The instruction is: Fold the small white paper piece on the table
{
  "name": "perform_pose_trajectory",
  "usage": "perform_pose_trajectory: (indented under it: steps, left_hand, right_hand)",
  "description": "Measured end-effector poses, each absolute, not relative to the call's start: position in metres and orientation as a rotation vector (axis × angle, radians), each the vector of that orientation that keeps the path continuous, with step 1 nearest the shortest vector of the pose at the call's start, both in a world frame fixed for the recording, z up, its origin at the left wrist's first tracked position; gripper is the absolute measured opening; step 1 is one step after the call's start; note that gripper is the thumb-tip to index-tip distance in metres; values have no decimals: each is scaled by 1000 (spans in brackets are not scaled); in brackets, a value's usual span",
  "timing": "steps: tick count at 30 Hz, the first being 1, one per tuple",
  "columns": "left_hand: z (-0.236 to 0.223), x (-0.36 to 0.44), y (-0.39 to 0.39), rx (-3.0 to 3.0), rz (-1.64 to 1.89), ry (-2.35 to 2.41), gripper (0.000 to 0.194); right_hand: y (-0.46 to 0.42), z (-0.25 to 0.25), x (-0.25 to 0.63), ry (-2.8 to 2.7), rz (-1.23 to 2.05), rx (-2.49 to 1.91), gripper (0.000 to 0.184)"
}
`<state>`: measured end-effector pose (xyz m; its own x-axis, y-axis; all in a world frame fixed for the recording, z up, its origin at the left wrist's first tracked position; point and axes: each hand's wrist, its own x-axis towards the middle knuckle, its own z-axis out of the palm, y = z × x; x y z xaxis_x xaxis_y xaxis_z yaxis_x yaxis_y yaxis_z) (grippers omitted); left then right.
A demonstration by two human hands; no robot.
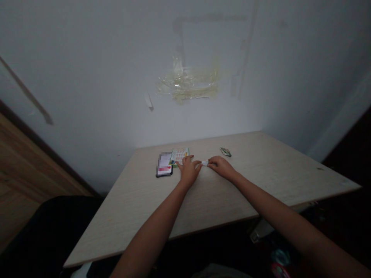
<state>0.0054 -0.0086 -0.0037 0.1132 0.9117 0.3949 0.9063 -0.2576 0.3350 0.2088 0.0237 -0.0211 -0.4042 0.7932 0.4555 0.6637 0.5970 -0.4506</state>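
Note:
Both my hands rest on a pale wooden table (261, 181) near its far side. A small white piece (204, 163), perhaps folded paper, lies between them. My left hand (188, 170) pinches its left end with fingers curled. My right hand (220, 166) pinches its right end with thumb and forefinger. Just left of my left hand lies a colourful printed sheet (179, 155), and beside that a dark phone (164, 165) with its screen lit.
A small dark green folded object (225, 151) lies on the table behind my right hand. A white wall with old tape residue (188, 85) stands right behind the table. A dark chair back (43, 227) is at lower left. Wooden panelling (20, 173) is at left.

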Motion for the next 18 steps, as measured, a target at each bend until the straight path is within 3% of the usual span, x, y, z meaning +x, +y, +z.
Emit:
perform_pose_trajectory:
  steps: [18]
  left_hand:
    - [-9, 4, -7, 2393, 591, 2024, 35]
  right_hand:
    - [26, -27, 207, -2172, 246, -917, 21]
